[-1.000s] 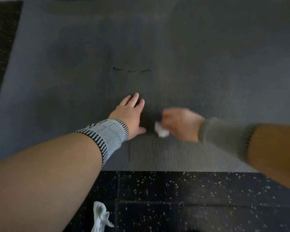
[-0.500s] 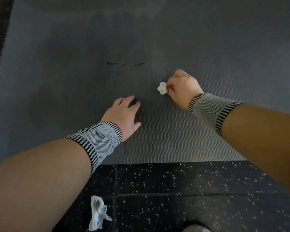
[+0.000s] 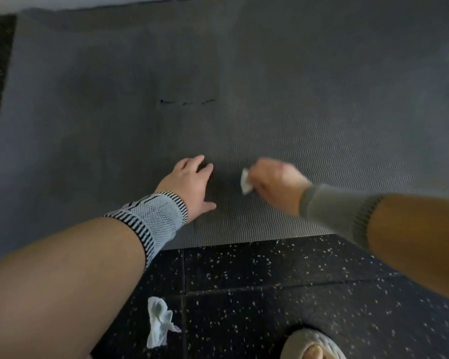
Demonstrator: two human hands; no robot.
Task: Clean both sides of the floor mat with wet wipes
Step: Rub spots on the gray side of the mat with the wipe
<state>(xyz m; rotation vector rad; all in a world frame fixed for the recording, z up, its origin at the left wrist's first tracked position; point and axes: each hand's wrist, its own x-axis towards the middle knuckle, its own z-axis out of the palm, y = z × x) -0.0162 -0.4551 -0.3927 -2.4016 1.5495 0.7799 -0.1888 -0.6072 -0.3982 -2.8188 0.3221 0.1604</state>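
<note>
On the floor (image 3: 283,281), a grey mat (image 3: 296,112) lies flat and fills the upper part of the view; its near edge borders black speckled tiles. Left hand (image 3: 191,183) rests palm down on the mat near that edge, fingers straight and thumb spread, holding nothing. Right hand (image 3: 276,181) is just beside it to the right, motion-blurred, fingers curled around a small white wipe (image 3: 245,183) that protrudes from the left side of the fist, at the mat surface. Both wrists carry knit bands, the left one (image 3: 153,216) with black-and-white striped edges. Short dark marks (image 3: 187,101) sit on the mat beyond the hands. A second crumpled wipe (image 3: 160,322) lies on the tiles beside the left forearm. A slipper (image 3: 313,344) with a visible toe shows at the bottom edge.
</note>
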